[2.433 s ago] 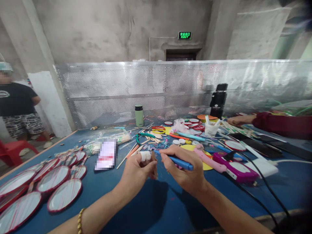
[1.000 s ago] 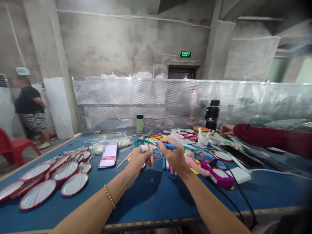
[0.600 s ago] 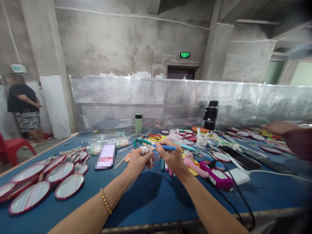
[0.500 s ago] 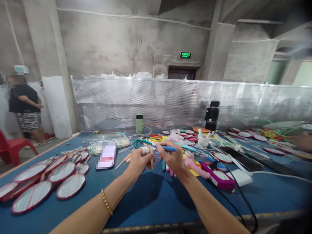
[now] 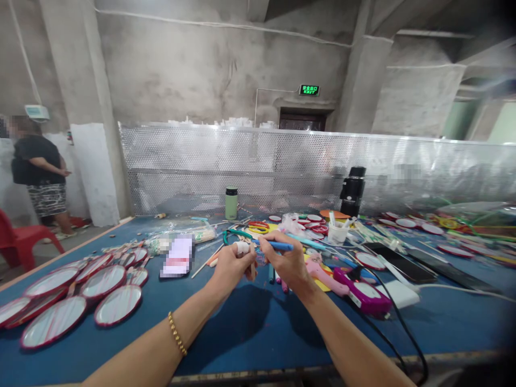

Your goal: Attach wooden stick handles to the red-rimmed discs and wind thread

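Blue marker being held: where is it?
Just right of centre in the head view, the blue marker is in the right grip, beside the left grip and its pale stick.

Looks out from the head, above the near edge of the bench (image 5: 226, 344), facing forward and tilted somewhat down. Sees the left hand (image 5: 231, 267) and right hand (image 5: 285, 259) from behind, close by, just below mid-picture. Reaches wide across to the mesh screen (image 5: 201, 153) and up the wall (image 5: 169, 64) beyond. Dark and blurred at far right, perhaps partly blocked there.
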Motion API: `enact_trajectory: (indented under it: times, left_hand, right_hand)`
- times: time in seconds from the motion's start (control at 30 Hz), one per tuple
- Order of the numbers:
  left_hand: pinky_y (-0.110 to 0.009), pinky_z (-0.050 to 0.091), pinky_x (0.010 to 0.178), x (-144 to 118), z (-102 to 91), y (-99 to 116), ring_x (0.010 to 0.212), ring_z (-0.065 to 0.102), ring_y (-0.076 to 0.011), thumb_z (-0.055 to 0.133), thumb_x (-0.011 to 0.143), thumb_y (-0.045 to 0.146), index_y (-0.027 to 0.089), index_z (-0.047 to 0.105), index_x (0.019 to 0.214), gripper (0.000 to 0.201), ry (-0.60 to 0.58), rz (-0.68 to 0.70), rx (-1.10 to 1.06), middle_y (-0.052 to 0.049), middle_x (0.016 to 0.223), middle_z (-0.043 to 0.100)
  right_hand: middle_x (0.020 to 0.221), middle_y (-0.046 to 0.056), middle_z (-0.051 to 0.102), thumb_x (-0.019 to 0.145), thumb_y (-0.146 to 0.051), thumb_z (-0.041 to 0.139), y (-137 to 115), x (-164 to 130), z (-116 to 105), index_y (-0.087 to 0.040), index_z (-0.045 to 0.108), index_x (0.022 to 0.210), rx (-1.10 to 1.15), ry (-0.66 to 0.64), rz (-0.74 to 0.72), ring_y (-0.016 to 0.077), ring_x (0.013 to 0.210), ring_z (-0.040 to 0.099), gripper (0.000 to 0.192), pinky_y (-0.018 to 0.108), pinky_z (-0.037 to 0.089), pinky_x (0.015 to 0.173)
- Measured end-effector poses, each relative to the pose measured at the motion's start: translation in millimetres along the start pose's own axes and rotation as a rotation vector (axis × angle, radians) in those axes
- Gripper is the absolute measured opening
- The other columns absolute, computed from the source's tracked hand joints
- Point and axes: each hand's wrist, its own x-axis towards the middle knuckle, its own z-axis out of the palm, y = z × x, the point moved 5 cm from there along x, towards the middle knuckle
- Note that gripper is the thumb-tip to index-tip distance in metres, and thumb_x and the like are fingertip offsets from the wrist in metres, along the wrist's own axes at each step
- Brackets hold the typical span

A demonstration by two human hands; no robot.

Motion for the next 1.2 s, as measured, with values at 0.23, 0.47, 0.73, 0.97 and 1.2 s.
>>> enact_trajectory:
  times: [0.23,0.47,0.73,0.97,1.2]
  left_hand:
    - [-0.022,0.044,0.047,0.1,0.0,0.7,0.041,0.056,-0.0120,0.066,0.081,0.049,0.015,0.059,0.062,0.039,-0.003,-0.003,0.003,-0.002,0.047,0.061]
    - [-0.022,0.045,0.047,0.1,-0.7,0.4,0.041,0.056,-0.0120,0.066,0.080,0.046,0.015,0.059,0.063,0.036,-0.004,-0.003,0.000,-0.002,0.049,0.062]
    - [-0.022,0.045,0.046,1.0,-0.2,-3.2,0.041,0.055,-0.0119,0.066,0.079,0.047,0.015,0.059,0.063,0.037,-0.002,-0.002,-0.001,-0.001,0.049,0.062]
    - [-0.023,0.045,0.046,2.7,-0.9,-5.4,0.041,0.056,-0.0126,0.067,0.078,0.051,0.016,0.059,0.062,0.039,-0.001,-0.009,0.003,-0.002,0.049,0.062]
    - [-0.022,0.045,0.046,2.6,-0.6,-4.8,0.040,0.056,-0.0122,0.068,0.078,0.048,0.015,0.059,0.062,0.038,-0.001,-0.004,0.007,-0.002,0.048,0.061]
  right_hand:
    - [0.056,-0.004,0.057,0.088,-0.022,0.058,4.2,-1.2,0.2,-0.019,0.064,0.072,-0.027,-0.003,-0.002,0.0110,0.050,0.051,0.018,0.025,0.043,0.055]
    - [0.058,-0.003,0.058,0.088,-0.025,0.059,4.4,-0.8,-0.2,-0.019,0.066,0.075,0.000,0.014,0.017,0.0109,0.050,0.052,0.016,0.025,0.043,0.053]
    - [0.056,-0.004,0.056,0.088,-0.024,0.058,0.1,-0.2,-1.3,-0.019,0.063,0.071,0.002,0.017,-0.001,0.0111,0.051,0.050,0.018,0.025,0.042,0.054]
    - [0.057,-0.003,0.056,0.087,-0.022,0.058,0.6,0.3,-0.3,-0.020,0.063,0.071,-0.001,0.013,-0.014,0.0110,0.051,0.049,0.017,0.024,0.041,0.053]
    - [0.055,-0.004,0.055,0.087,-0.022,0.058,-0.4,-0.6,-1.3,-0.020,0.063,0.070,0.009,0.028,-0.005,0.0110,0.051,0.049,0.018,0.024,0.041,0.053]
